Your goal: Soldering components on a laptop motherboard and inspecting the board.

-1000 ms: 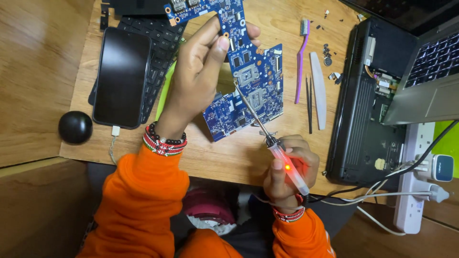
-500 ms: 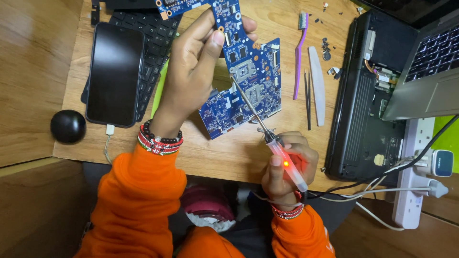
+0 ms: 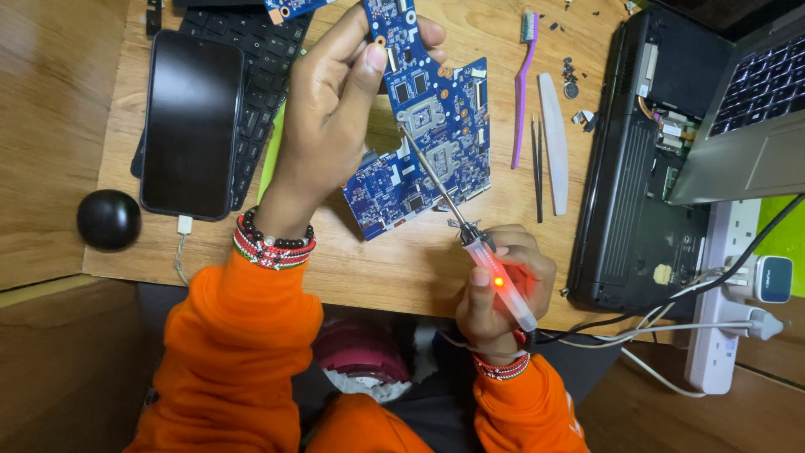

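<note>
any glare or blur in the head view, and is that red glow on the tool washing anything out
Head view: sharp across the desk, no motion blur on the left hand or circuit board. The phone screen shows only a faint sheen. The red light on the soldering iron in the right hand tints its clear handle, washing out nothing. Floor edges are dim.
</note>
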